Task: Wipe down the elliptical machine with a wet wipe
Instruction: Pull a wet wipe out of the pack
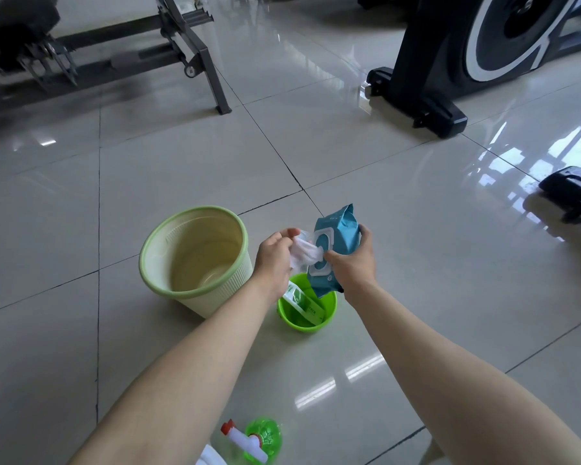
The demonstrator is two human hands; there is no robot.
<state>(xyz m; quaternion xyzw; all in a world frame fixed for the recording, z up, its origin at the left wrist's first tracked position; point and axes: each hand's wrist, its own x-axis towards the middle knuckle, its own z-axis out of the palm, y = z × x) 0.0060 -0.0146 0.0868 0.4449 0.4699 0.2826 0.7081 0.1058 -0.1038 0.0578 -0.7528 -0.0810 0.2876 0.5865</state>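
Note:
My right hand [353, 260] grips a teal pack of wet wipes [337, 236] with its white lid flipped open, held above a small green bowl [329, 312]. A white wet wipe [304, 255] sticks out of the pack's opening, and my left hand [274, 260] pinches it at its free end. The elliptical machine [483, 48], black with a white-ringed flywheel, stands at the upper right on the tiled floor, well away from both hands.
A cream bin with a green rim [195, 256] stands left of my hands. The green bowl holds a green-and-white packet [302, 302]. A green spray bottle [257, 439] lies near the bottom edge. A grey exercise frame [188, 52] is at upper left; a black foot [574, 193] at right.

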